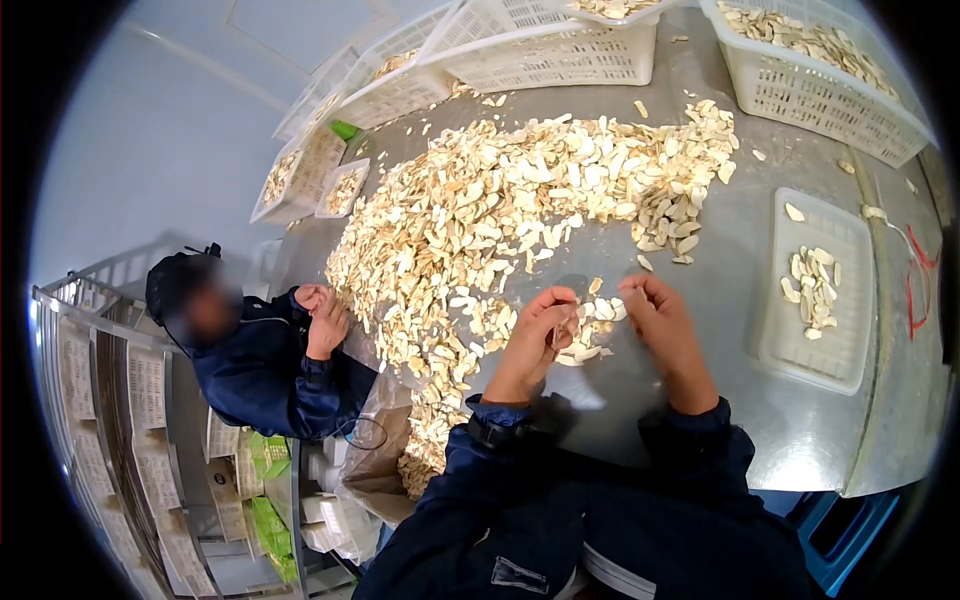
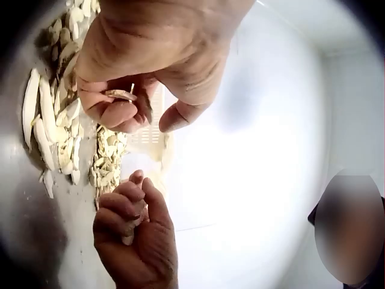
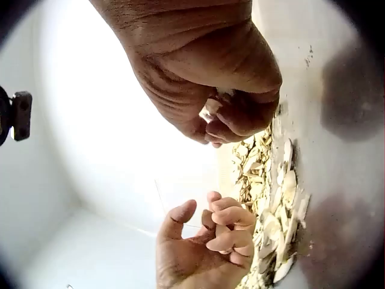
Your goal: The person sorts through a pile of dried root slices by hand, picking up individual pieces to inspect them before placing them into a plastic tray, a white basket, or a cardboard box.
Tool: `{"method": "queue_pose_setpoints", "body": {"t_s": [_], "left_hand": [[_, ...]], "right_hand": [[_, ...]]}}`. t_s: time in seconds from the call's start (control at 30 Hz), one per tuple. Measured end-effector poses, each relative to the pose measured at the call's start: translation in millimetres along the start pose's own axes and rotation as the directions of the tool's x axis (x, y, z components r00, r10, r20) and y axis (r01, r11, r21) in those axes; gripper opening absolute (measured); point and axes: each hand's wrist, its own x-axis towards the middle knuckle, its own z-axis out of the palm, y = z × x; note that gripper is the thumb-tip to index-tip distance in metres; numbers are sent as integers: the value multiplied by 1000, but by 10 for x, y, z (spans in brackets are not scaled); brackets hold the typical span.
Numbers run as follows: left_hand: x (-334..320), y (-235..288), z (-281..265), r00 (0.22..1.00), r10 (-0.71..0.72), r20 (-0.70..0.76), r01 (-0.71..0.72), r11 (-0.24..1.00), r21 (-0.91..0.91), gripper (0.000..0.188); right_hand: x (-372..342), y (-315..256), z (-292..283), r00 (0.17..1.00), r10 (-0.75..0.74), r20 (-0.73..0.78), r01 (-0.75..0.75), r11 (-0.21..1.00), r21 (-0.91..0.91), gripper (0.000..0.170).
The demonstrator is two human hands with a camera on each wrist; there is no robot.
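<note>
Above the metal table (image 1: 640, 410), my left hand (image 1: 533, 342) has its fingers curled around a pale dried slice (image 2: 122, 94), its thumb held apart from them. To its right, my right hand (image 1: 668, 328) bends its fingers and thumb around a whitish slice (image 3: 212, 107), mostly hidden in the grip. Beneath and between the hands lies a small group of loose slices (image 1: 590, 345). A large heap of the same dried slices (image 1: 500, 190) spreads beyond them and down the left side.
White perforated baskets (image 1: 820, 105) of slices line the back. A shallow white tray (image 1: 800, 365) with several slices stands at right, near a red cord (image 1: 920, 265). At left, another person (image 1: 270, 360) works at the heap, beside a shelf rack (image 1: 110, 325). A blue stool (image 1: 850, 545) sits below right.
</note>
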Motion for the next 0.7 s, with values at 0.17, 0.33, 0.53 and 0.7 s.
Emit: {"method": "queue_pose_setpoints", "body": {"t_s": [0.17,0.33,0.53,0.7], "left_hand": [[87,-110,47,934,305,185,-321,492,809,17],[216,-174,188,861,347,373,-374,-65,925,25],[314,-280,75,869,290,401,-351,-208,913,22],[189,-124,197,901,273,337,-306,-153,940,17]], "right_hand": [[-86,-24,6,997,-57,42,71,801,-595,13],[-70,76,-22,978,-191,87,194,660,-726,24],[-90,44,24,982,-141,126,188,647,-739,25],[-85,-5,46,983,-126,134,183,604,-776,21]]}}
